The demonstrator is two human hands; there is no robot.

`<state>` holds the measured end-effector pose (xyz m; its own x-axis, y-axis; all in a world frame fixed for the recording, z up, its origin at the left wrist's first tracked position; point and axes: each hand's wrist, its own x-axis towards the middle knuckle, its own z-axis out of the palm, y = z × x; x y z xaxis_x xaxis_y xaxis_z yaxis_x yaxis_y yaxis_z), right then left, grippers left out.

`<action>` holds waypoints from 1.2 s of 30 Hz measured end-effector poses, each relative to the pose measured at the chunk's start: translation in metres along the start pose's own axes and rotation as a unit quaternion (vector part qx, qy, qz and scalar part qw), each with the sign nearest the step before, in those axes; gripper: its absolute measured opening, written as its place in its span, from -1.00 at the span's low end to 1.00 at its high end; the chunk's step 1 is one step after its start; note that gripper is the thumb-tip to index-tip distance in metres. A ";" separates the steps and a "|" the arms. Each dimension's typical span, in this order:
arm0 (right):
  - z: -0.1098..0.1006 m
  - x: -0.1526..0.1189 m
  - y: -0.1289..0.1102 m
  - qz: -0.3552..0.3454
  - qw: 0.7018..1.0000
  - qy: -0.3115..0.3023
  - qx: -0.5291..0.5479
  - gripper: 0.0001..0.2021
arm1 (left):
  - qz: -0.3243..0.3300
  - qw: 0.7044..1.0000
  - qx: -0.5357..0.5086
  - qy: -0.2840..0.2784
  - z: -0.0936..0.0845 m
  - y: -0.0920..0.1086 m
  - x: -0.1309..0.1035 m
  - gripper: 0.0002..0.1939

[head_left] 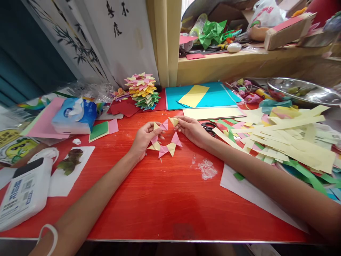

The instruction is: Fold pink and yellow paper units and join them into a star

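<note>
Both hands hold up a ring of folded paper triangles (163, 150), alternately pink and pale yellow, over the red table. My left hand (146, 138) is closed on its left side, thumb in front over a pink triangle and the other fingers partly hidden behind. At the ring's upper right, my right hand (189, 128) pinches a pale yellow triangle (174, 121) between thumb and fingertips. A narrow gap shows between this triangle and the pink one (164, 125) to its left. Whether it joins the pink triangle (176, 139) below is hard to see.
Behind stands a tiered paper-triangle stack (144, 91), beside blue paper sheets (210, 96). Black scissors (208, 127) lie by my right forearm, near piled paper strips (287, 137). At left are a tissue pack (77, 115) and a white case (25, 195). A metal bowl (319, 93) sits back right.
</note>
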<state>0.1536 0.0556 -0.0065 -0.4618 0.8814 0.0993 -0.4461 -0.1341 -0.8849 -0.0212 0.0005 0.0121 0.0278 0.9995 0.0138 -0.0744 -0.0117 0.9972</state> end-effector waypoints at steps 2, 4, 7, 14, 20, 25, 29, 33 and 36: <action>-0.001 0.001 0.000 -0.001 1.000 -0.004 0.006 -0.85 | -0.001 1.000 0.001 0.001 0.000 0.000 0.000 -0.77; -0.001 0.001 0.001 -0.003 1.000 -0.009 0.011 -0.85 | 0.001 1.000 -0.002 0.003 0.001 0.000 0.000 -0.79; -0.001 0.001 0.000 -0.002 1.000 -0.009 -0.003 -0.84 | 0.008 1.000 -0.012 0.004 0.001 -0.001 0.000 -0.82; 0.008 -0.010 -0.026 -0.075 0.973 -0.024 -0.215 -0.82 | 0.040 0.999 -0.027 -0.018 0.001 0.004 -0.002 -0.84; 0.021 -0.022 -0.060 -0.128 0.913 -0.030 -0.387 -0.77 | 0.075 0.997 0.017 -0.012 0.002 0.014 -0.005 -0.82; 0.032 -0.029 -0.069 -0.190 0.866 -0.034 -0.462 -0.82 | 0.106 0.994 -0.019 0.000 0.003 0.019 -0.007 -0.87; 0.043 -0.036 -0.077 -0.268 0.797 -0.034 -0.540 -0.88 | 0.130 0.990 -0.053 -0.006 0.006 0.023 -0.010 -0.92; 0.051 -0.041 -0.083 -0.299 0.752 -0.044 -0.586 -0.90 | 0.146 0.987 -0.066 -0.006 0.008 0.025 -0.012 -0.94; 0.053 -0.043 -0.084 -0.307 0.739 -0.048 -0.597 -0.89 | 0.144 0.988 -0.063 -0.001 0.009 0.025 -0.013 -0.94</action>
<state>0.1703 0.0046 0.0881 -0.5319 0.5650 0.6307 0.3742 0.8250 -0.4235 -0.0149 -0.0125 0.0374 -0.0107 0.9554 0.2951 -0.2026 -0.2911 0.9350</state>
